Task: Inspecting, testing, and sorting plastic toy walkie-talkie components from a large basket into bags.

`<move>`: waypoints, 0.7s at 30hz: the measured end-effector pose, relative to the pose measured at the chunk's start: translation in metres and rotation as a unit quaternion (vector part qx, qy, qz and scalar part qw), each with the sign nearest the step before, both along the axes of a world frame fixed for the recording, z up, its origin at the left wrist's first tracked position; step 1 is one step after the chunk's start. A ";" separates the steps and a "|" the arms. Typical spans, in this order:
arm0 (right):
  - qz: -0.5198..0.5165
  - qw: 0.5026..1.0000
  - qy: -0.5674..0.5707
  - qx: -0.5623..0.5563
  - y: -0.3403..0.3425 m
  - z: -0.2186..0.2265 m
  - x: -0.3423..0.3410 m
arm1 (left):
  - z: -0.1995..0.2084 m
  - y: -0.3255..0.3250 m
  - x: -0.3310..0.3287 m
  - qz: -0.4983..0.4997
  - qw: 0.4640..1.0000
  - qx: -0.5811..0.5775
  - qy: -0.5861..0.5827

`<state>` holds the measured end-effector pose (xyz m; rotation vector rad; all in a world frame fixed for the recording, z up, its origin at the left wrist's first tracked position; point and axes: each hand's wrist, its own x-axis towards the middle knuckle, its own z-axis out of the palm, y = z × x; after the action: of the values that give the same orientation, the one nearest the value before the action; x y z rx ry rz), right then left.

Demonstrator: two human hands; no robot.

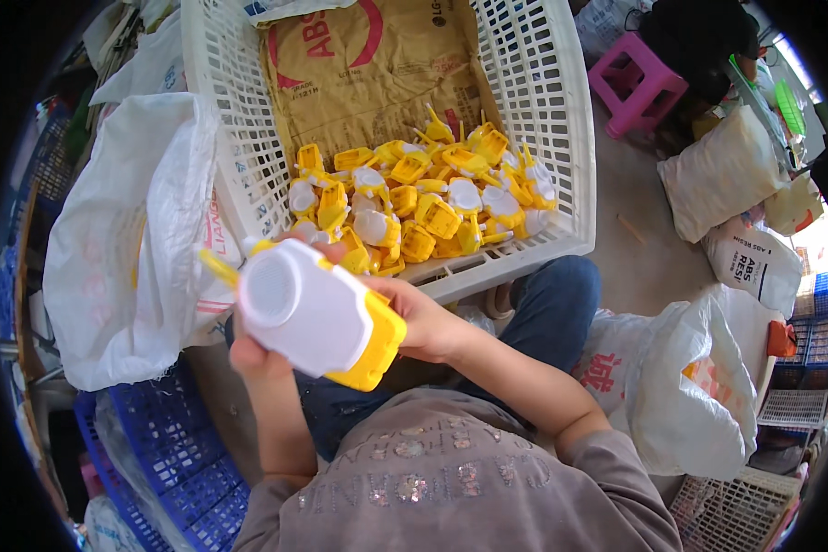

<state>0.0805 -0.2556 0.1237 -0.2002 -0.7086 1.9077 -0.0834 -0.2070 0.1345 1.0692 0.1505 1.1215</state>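
A white and yellow plastic toy part (315,308), shaped like a toy walkie-talkie with a round disc on its face and a thin yellow antenna-like stick, is held up in front of my body. My left hand (265,357) grips its left side near the disc, with some fingers hidden behind it. At its yellow end my right hand (421,318) closes round the other side. Beyond both hands, a heap of similar yellow and white plastic pieces (418,204) lies in a white slatted plastic crate (575,147).
Brown paper sacking (377,74) lines the crate. An open white woven sack (120,248) stands left, above a blue plastic basket (179,442). Another open white sack (672,368) sits on my right. A pink stool (637,83) and filled sacks (727,170) are at the far right.
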 end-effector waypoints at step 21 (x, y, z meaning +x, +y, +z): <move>-0.177 0.502 -0.844 0.071 0.071 -0.153 0.126 | 0.018 0.012 0.021 0.237 0.862 0.172 0.413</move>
<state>0.2070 -0.1851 -0.0294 -2.0845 -1.8004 0.6167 -0.0625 -0.1952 0.1528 1.8636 0.9688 1.0652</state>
